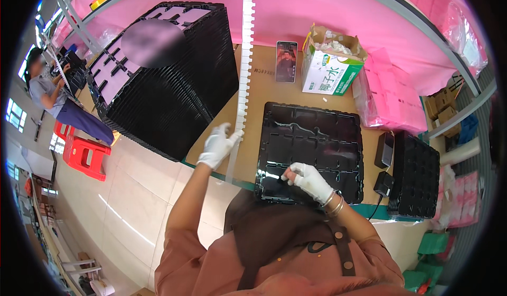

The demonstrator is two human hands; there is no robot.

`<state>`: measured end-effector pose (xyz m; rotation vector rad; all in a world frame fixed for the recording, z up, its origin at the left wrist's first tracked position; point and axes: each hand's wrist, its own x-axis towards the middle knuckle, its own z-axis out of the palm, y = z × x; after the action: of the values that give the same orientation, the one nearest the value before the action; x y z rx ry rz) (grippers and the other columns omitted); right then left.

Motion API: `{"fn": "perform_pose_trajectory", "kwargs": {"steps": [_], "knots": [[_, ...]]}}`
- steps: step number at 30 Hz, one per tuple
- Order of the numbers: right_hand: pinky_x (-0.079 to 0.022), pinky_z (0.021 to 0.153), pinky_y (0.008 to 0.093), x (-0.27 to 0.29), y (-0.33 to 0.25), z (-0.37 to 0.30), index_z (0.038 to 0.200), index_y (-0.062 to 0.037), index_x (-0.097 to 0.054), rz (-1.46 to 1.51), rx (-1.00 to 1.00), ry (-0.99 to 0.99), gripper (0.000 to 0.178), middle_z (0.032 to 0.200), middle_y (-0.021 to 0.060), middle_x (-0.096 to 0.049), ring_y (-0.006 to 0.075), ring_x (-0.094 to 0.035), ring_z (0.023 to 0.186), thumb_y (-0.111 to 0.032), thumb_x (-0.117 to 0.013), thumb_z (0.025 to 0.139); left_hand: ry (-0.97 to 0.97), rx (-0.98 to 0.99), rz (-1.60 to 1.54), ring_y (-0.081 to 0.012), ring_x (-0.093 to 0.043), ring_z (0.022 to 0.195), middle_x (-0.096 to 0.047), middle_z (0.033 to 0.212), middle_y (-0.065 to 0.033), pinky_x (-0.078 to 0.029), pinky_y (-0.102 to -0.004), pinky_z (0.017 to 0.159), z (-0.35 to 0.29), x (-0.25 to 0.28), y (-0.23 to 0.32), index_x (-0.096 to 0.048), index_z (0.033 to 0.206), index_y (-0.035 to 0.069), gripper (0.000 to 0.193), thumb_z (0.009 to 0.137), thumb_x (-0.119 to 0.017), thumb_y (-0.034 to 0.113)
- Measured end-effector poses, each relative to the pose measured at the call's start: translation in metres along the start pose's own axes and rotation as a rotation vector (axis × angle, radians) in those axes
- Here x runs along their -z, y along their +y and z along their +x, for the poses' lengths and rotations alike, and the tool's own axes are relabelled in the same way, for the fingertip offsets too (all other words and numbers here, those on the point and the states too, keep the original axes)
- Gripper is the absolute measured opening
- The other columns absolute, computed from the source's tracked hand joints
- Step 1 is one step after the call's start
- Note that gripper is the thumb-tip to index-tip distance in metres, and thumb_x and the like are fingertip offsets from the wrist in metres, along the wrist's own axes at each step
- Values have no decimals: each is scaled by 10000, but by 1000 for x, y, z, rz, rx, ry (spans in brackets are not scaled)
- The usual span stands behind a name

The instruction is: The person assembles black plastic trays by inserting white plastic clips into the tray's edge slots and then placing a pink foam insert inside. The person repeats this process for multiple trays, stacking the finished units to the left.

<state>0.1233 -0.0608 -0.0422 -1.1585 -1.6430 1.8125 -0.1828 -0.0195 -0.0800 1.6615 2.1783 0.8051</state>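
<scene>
My left hand (218,147), in a white glove, is beside a long white notched strip (244,79) that runs from the top of the view to the table's front edge. Its fingers are spread, and one reaches over the strip. In front of me lies a shiny black plastic tray (317,137) with moulded compartments. Over its near part is my right hand (311,182), gloved with bare fingertips. Thumb and finger are pinched together; whatever they hold, if anything, is too small to make out. Two bracelets circle that wrist.
Left stands a tall stack of black trays (163,100). Behind the tray are a phone (286,62) and a carton (330,69) of white bits. Right are pink packs (391,95), a black device (384,149), an adapter (384,183) and more trays (415,175). A person (50,92) works far left near red stools (87,157).
</scene>
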Motion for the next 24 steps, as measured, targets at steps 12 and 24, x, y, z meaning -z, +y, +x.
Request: {"fn": "perform_pose_trajectory", "kwargs": {"steps": [12, 24], "knots": [[-472, 765, 225, -66, -12, 79, 1066, -11, -619, 416, 206, 400, 250, 945, 9, -654, 67, -581, 842, -175, -713, 903, -61, 462, -1565, -96, -595, 782, -632, 861, -22, -467, -242, 700, -59, -27, 84, -631, 979, 55, 111, 953, -639, 162], [-485, 741, 309, -37, -35, 86, 810, -48, -649, -363, 761, 559, 127, 854, 74, -621, 227, -609, 815, 3, -741, 739, 9, 427, -1449, -86, -606, 735, -666, 858, -23, -452, -219, 655, -24, -9, 75, -645, 920, 85, 100, 933, -662, 183]]}}
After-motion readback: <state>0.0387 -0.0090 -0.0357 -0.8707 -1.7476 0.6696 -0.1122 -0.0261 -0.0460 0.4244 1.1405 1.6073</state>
